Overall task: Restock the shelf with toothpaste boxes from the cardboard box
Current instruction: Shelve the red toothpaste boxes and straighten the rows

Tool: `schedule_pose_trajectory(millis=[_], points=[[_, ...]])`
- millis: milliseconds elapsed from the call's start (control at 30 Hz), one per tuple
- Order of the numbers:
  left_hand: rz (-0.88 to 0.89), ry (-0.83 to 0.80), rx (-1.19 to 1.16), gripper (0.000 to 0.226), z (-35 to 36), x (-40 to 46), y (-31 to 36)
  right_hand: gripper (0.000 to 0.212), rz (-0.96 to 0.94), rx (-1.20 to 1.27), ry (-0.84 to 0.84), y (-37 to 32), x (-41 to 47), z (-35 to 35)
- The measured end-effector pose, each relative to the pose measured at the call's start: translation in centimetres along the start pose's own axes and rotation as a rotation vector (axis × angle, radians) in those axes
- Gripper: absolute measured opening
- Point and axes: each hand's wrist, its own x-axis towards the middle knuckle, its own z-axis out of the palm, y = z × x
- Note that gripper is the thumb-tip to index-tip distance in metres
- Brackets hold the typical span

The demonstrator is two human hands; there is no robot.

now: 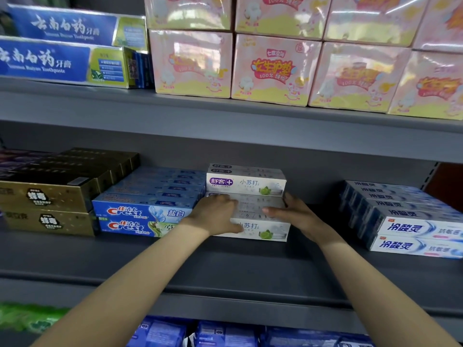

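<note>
Fingers [271, 211] of the right hand [298, 216] laid nearly straight across the white, green-printed cardboard toothpaste boxes [260, 216], left hand [215, 214] loosely curled over their left end, squaring the stack on the grey metal shelf [225, 261] between blue Crest boxes [140, 214] and a gap; next, probably fetching more.

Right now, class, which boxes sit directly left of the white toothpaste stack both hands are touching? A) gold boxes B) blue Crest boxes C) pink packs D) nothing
B: the blue Crest boxes sit against the left side of the white toothpaste stack, where the left hand and the right hand rest.
</note>
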Motion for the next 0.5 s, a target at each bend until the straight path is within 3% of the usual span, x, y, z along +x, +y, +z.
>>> schedule_pose_trajectory(millis=[133,367,433,500], points=[[0.018,0.005,0.008,0.058,-0.1,0.2,0.0,0.042,-0.044,0.027,0.019,0.2,0.1,0.7],[0.002,0.041,-0.01,0.062,0.2,-0.2,0.1,0.05,-0.011,0.053,0.077,0.0,1.5,-0.1],[0.003,0.039,-0.027,0.062,0.2,-0.2,0.1,0.058,0.013,0.061,0.035,-0.1,1.9,-0.3],[-0.002,0.032,-0.036,0.06,0.3,-0.1,0.0,0.052,0.022,0.07,-0.013,0.0,2.0,-0.4]])
